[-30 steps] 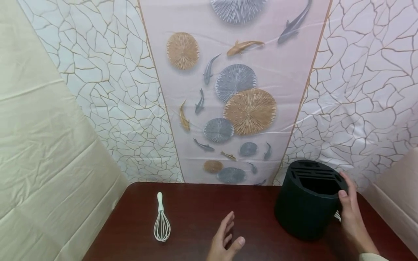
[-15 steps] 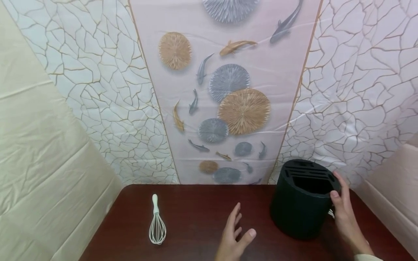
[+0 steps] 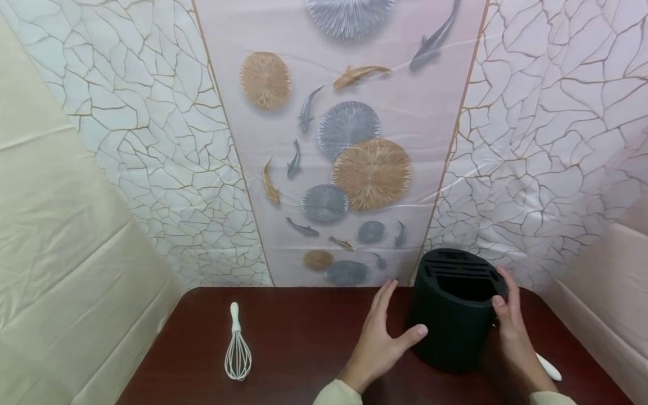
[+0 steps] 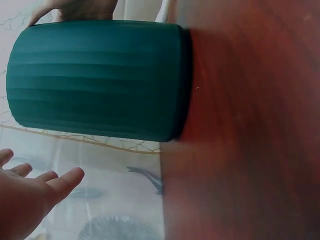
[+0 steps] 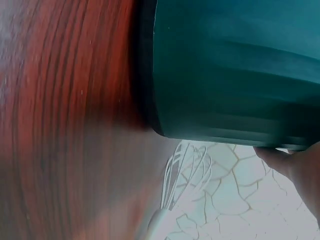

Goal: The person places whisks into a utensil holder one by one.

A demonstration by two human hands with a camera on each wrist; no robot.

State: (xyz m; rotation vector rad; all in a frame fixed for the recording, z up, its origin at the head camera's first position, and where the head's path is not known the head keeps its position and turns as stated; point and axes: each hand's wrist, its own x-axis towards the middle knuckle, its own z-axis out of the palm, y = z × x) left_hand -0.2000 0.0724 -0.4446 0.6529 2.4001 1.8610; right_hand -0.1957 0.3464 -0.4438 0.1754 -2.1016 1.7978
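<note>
Green holder [image 3: 448,332] stands lower right, right hand [image 3: 515,336] touching its right side, left hand [image 3: 378,342] near its left, both hands' fingers unclenched; a whisk [image 3: 237,355] lies lower left

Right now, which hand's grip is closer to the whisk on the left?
Left. The left grip is right of that whisk; the right grip is farther right, touching the dark holder.

No legible txt, nos. or signs AFAICT; wrist views bit blurry.
</note>
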